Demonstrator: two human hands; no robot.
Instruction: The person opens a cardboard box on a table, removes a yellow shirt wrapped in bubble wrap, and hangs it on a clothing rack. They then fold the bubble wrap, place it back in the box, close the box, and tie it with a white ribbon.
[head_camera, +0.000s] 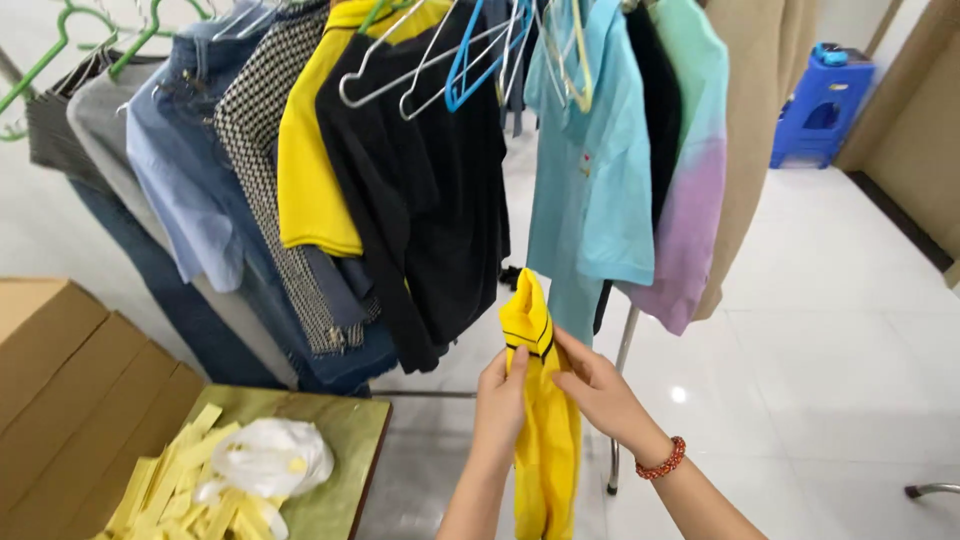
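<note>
Both hands hold a yellow garment (540, 400) up in the air, in front of a rack of hanging clothes (400, 170), not resting on any surface. The left hand (502, 395) pinches the cloth from the left side just below its dark-striped top edge; the right hand (600, 390) (a red bead bracelet (662, 459) on its wrist) closes its fingers on the same part from the right. The two hands sit close together, each clamped on the fabric.

The garment looks light and wholly limp: it droops in a long fold below the hands and should bunch or slide rather than keep any shape. The striped trim seems the firmer part, so the best hold is likely there, at the top.

At lower left a small counter (350, 430) carries a heap of pale yellow strips (175, 480) and a white plastic bag (270, 455) toward its left edge, with a cardboard box (70, 400) just beside it. The floor (830, 300) is glossy white tile; a blue plastic stool (822, 100) stands well apart at the far right.
</note>
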